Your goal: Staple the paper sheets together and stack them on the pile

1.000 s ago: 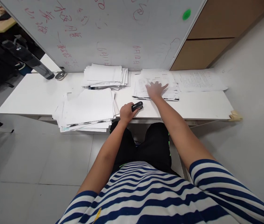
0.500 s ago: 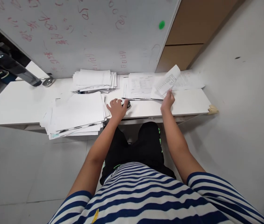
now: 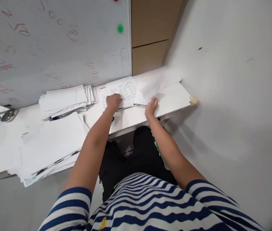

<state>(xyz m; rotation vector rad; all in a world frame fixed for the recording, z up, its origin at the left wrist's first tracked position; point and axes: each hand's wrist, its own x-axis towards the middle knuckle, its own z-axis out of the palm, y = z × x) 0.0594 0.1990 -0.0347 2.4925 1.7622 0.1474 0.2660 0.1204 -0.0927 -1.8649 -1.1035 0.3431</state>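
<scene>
Right hand pinches printed sheet by near edge. Left hand curled over printed stack; can't tell its grip. Steady stack, bend sheet gently.

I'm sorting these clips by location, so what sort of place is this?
Probably an office or study room: a marked-up whiteboard stands along the back of a white desk, and paper stacks lie on it.
</scene>
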